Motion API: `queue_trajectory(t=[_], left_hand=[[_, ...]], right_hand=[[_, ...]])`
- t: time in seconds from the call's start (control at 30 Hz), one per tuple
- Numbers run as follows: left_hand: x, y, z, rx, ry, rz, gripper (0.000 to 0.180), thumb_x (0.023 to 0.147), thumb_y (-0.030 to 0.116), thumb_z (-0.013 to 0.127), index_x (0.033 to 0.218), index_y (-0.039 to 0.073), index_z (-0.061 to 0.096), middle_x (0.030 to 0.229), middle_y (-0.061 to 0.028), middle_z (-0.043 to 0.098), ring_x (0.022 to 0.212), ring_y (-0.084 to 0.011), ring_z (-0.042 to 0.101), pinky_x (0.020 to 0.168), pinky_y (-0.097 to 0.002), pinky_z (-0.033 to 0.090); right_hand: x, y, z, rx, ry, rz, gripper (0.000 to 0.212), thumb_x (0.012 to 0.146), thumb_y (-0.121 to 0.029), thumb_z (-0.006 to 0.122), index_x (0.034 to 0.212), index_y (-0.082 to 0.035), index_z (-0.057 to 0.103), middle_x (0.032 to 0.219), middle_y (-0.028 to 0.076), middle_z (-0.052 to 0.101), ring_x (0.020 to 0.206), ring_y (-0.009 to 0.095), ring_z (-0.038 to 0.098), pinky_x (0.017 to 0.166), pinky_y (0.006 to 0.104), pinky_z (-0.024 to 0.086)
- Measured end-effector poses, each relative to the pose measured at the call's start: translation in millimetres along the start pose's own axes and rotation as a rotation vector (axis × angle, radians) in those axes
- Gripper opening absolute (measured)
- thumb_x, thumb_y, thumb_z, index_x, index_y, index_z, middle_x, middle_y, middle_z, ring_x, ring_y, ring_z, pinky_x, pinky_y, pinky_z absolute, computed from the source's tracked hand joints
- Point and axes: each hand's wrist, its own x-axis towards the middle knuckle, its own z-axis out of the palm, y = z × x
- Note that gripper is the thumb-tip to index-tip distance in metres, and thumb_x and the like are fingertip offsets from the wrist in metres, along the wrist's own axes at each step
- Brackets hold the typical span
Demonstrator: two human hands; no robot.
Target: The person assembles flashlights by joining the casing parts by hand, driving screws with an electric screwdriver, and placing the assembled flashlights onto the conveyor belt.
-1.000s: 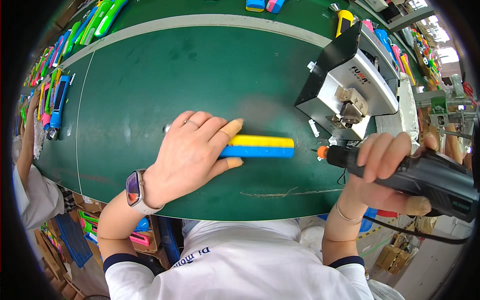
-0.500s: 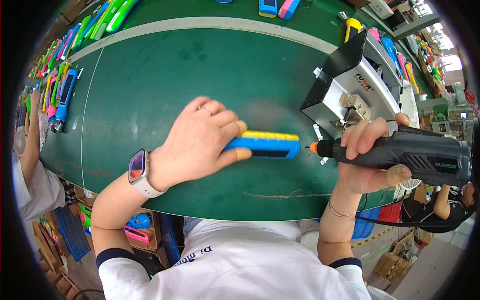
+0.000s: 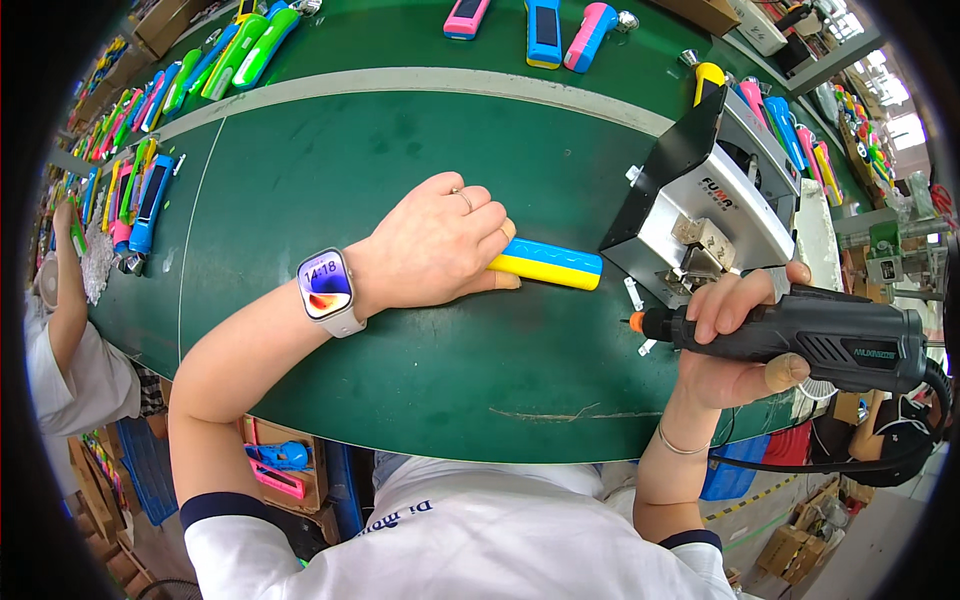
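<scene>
My left hand (image 3: pixel 435 245), a watch on its wrist, is closed round one end of a blue-and-yellow flashlight body (image 3: pixel 550 264). The other end points right, with the blue half at the back and the yellow half towards me. Fingers and palm hide the gripped end. To the right, my right hand (image 3: pixel 735 330) is wrapped round a black electric screwdriver (image 3: pixel 820 340). Its orange-collared tip points left, a little apart from the flashlight body and nearer to me. Just behind the tip stands a silver-and-black screw feeder (image 3: pixel 700 210).
Across a pale strip at the back lie several flashlights, among them a blue one (image 3: pixel 543 35) and a pink-and-blue one (image 3: pixel 592 38). More coloured flashlights (image 3: pixel 150 205) are piled at the left, near another person's arm (image 3: pixel 70 290). A black cable (image 3: pixel 800 467) hangs at the right.
The flashlight body has turned over, so its dark panel no longer shows and yellow faces me. My left hand has shifted slightly right and away. The screwdriver has dropped a little towards me.
</scene>
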Motion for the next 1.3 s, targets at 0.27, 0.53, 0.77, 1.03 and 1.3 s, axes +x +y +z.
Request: queue_trajectory(t=[0.27,0.53,0.77,1.03,1.3], left_hand=[[7,-43,-4,0.101,-0.058,0.072,0.035,0.072,0.036,0.073,0.091,0.010,0.060,0.082,-0.0018,0.054,0.086,-0.0174,0.055,0.071,-0.0317,0.042],[-10,-225,-4,0.483,0.301,-0.933,0.055,0.072,0.025,0.073,0.121,0.011,0.054,0.122,-0.0178,0.054,0.113,-0.0347,0.052,0.094,-0.0446,0.044],[-134,-282,-3,0.268,0.298,-1.606,0.067,0.072,0.045,0.074,0.122,0.005,0.054,0.126,-0.0178,0.054,0.119,-0.0366,0.050,0.097,-0.0456,0.043],[-19,-100,-40,-0.235,0.582,-0.498,0.051,0.071,0.009,0.077,0.116,0.003,0.054,0.117,-0.0135,0.058,0.105,-0.0311,0.057,0.091,-0.0393,0.046],[27,72,4,-0.235,-0.198,-0.044,0.060,0.070,0.033,0.074,0.120,0.007,0.053,0.094,-0.0048,0.055,0.091,-0.0217,0.055,0.077,-0.0334,0.047]], right_hand=[[-5,4,-5,-0.077,0.024,-0.021,0.082,0.084,-0.064,0.058,0.132,-0.003,0.031,0.066,0.001,0.044,0.051,0.010,0.045,0.050,0.0248,0.040],[-9,7,-6,-0.045,0.037,-0.047,0.078,0.085,-0.059,0.060,0.129,-0.002,0.030,0.066,0.001,0.044,0.049,0.010,0.045,0.047,0.0221,0.041],[-9,-1,5,-0.037,0.058,-0.052,0.080,0.083,-0.061,0.061,0.128,-0.003,0.031,0.065,0.001,0.044,0.049,0.009,0.045,0.048,0.0229,0.041],[17,-25,0,-0.035,0.068,-0.221,0.094,0.079,-0.071,0.056,0.136,-0.002,0.028,0.068,0.005,0.048,0.051,0.014,0.047,0.051,0.0294,0.044],[61,-27,-3,-0.185,-0.055,-0.113,0.070,0.090,-0.061,0.049,0.130,-0.005,0.037,0.073,0.008,0.052,0.056,0.015,0.052,0.058,0.0330,0.047]])
